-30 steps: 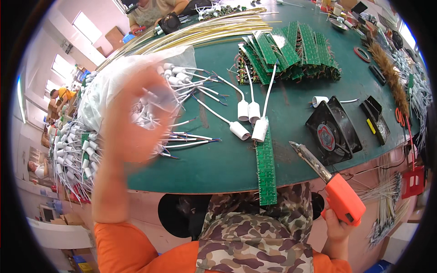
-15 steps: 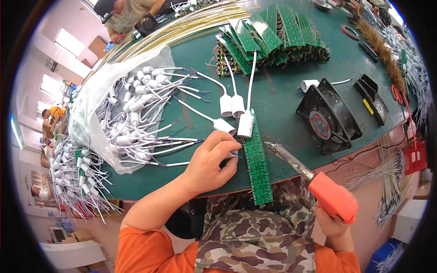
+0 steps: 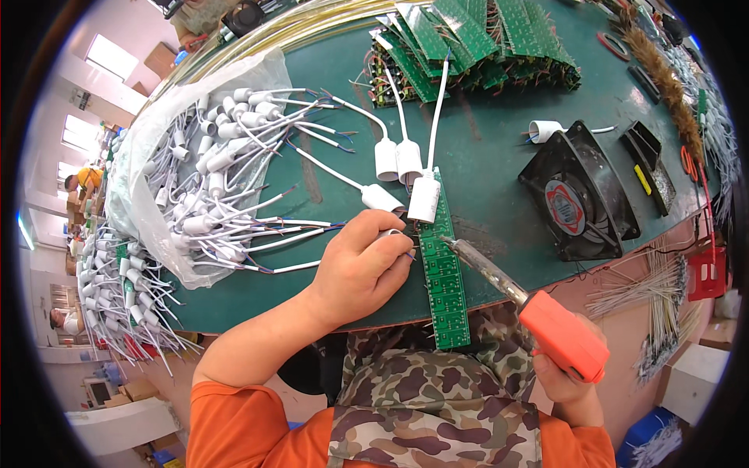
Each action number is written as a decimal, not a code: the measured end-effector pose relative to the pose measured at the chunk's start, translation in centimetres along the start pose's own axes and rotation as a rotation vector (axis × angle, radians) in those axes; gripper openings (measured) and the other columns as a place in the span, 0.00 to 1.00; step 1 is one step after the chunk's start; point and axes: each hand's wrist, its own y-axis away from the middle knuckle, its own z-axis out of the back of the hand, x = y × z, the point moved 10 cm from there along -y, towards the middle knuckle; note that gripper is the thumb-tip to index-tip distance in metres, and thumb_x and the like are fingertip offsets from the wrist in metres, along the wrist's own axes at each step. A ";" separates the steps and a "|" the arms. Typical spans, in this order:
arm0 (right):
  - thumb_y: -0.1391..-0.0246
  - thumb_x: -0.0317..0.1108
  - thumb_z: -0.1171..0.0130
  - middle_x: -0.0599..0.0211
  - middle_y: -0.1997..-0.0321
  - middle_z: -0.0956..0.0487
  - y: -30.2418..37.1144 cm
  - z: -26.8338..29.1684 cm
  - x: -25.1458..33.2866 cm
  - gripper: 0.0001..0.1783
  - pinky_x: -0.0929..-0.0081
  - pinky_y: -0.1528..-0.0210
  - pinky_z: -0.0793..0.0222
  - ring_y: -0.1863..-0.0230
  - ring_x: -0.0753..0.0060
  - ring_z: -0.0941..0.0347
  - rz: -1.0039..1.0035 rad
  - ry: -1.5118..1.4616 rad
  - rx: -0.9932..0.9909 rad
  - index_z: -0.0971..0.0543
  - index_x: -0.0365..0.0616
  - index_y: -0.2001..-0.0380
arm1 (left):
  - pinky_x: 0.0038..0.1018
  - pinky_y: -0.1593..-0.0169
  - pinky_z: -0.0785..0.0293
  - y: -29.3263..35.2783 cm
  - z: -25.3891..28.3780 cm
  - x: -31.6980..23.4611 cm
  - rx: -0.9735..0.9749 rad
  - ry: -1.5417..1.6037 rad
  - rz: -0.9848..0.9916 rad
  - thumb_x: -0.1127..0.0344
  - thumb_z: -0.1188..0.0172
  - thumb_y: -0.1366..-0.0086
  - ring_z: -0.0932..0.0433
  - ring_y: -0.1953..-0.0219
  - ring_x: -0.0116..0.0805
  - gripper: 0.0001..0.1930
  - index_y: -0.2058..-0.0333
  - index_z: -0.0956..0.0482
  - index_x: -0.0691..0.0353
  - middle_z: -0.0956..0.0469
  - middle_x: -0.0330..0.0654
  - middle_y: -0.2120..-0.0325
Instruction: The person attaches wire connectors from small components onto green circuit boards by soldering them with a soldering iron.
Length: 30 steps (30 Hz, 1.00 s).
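Observation:
My right hand (image 3: 568, 374) grips the orange handle of a soldering iron (image 3: 499, 273). Its tip rests at or just above the upper part of a long green circuit board strip (image 3: 446, 304), which juts over the table's front edge. My left hand (image 3: 363, 261) is closed beside the strip's left edge, pinching a white cable (image 3: 389, 233) whose far end is hidden by the fingers. A white cylindrical cap (image 3: 424, 200) lies across the strip's upper end, its cable running away from me. More white caps (image 3: 409, 161) with cables lie just left of it.
A clear plastic bag (image 3: 148, 210) full of wired white caps spreads on the left. Stacked green boards (image 3: 468, 47) lie at the back. To the right stand a black fan (image 3: 579, 195) and a black holder (image 3: 649, 168). Another person (image 3: 199, 19) works across the table.
The soldering iron's tip has moved left and slightly up, onto or over the board strip. My left hand still pinches beside the strip. The whole view has shifted slightly.

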 end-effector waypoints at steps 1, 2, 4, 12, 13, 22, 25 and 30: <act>0.57 0.26 0.31 0.56 0.63 0.17 -0.1 -0.5 0.8 0.29 0.64 0.68 0.21 0.71 0.54 0.18 0.103 0.013 0.075 0.25 0.32 0.48 | 0.38 0.61 0.23 0.0 -0.1 -0.2 0.011 -0.031 -0.016 0.78 0.33 0.47 0.22 0.63 0.48 0.13 0.61 0.22 0.63 0.24 0.48 0.59; 0.57 0.26 0.31 0.56 0.63 0.17 -0.1 -0.7 0.7 0.29 0.64 0.68 0.21 0.71 0.54 0.18 0.102 0.012 0.078 0.25 0.32 0.48 | 0.38 0.61 0.23 0.0 -0.1 -0.1 0.011 -0.030 -0.012 0.78 0.33 0.47 0.22 0.63 0.48 0.13 0.61 0.22 0.63 0.24 0.48 0.59; 0.58 0.25 0.31 0.56 0.62 0.17 -0.1 -0.8 0.6 0.29 0.65 0.68 0.21 0.70 0.54 0.17 0.105 0.021 0.065 0.25 0.33 0.48 | 0.38 0.60 0.24 -0.2 -0.1 -1.0 -0.025 -0.154 -0.107 0.78 0.32 0.50 0.22 0.61 0.48 0.14 0.63 0.22 0.63 0.24 0.48 0.59; 0.60 0.24 0.30 0.54 0.60 0.17 0.1 -1.5 -0.5 0.30 0.65 0.67 0.21 0.69 0.53 0.17 0.069 -0.040 0.069 0.25 0.33 0.49 | 0.39 0.56 0.25 0.0 -1.0 -1.5 -0.006 -0.239 -0.190 0.76 0.34 0.52 0.23 0.58 0.49 0.14 0.64 0.22 0.65 0.25 0.49 0.58; 0.60 0.25 0.29 0.54 0.59 0.17 0.2 -1.4 -0.5 0.31 0.65 0.67 0.21 0.69 0.54 0.16 0.076 -0.034 0.058 0.25 0.33 0.49 | 0.39 0.55 0.25 0.0 -1.1 -1.4 0.007 -0.238 -0.186 0.76 0.34 0.51 0.23 0.57 0.50 0.14 0.63 0.22 0.66 0.25 0.49 0.57; 0.60 0.25 0.28 0.55 0.57 0.16 0.0 -2.0 -0.8 0.32 0.65 0.65 0.21 0.67 0.55 0.16 0.048 -0.045 0.118 0.25 0.33 0.48 | 0.39 0.53 0.26 0.1 -1.4 -1.1 0.049 -0.218 -0.164 0.75 0.35 0.51 0.24 0.55 0.49 0.13 0.63 0.22 0.66 0.26 0.49 0.56; 0.60 0.25 0.27 0.55 0.57 0.16 0.1 -2.2 -0.8 0.32 0.65 0.65 0.21 0.67 0.55 0.17 0.064 -0.039 0.102 0.24 0.33 0.48 | 0.41 0.55 0.25 0.1 -1.2 -1.2 0.044 -0.201 -0.165 0.81 0.31 0.55 0.23 0.58 0.50 0.20 0.61 0.22 0.64 0.25 0.49 0.57; 0.60 0.25 0.27 0.55 0.58 0.16 -0.1 -2.3 -0.7 0.32 0.65 0.65 0.21 0.67 0.55 0.16 0.063 -0.041 0.105 0.24 0.33 0.48 | 0.40 0.54 0.26 0.1 -1.3 -1.2 0.046 -0.209 -0.172 0.78 0.33 0.53 0.24 0.57 0.49 0.16 0.63 0.22 0.66 0.25 0.49 0.57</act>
